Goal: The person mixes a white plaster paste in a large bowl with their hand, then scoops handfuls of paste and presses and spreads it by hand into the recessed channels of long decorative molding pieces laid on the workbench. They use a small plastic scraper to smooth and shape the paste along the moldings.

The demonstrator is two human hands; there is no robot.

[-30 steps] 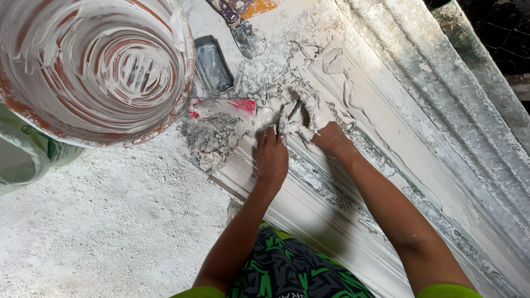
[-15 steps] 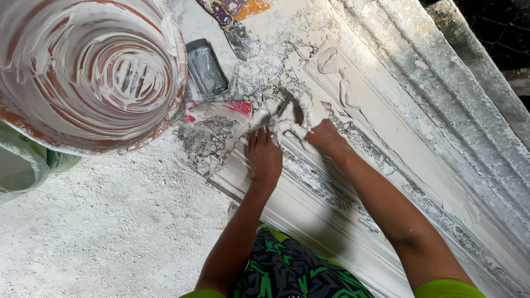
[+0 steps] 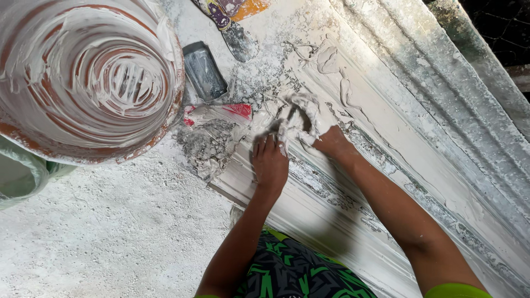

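Plaster-dusted white floor [image 3: 99, 243], powder throughout. Long white moulded plaster cornice [image 3: 386, 127], running diagonally, ridged. Wet grey-white clump of fibre and plaster [image 3: 298, 118], lying on the cornice. Left hand [image 3: 270, 163]: fingers flat and extended, pressing the clump's near edge. Right hand [image 3: 331, 143]: fingers curled into the clump, gripping it. Large round red-brown basin smeared with white plaster [image 3: 83, 77], upper left. Small grey rectangular metal tray [image 3: 204, 72], beside the basin. Red-handled scraper [image 3: 221, 113], plaster-caked, near the left hand.
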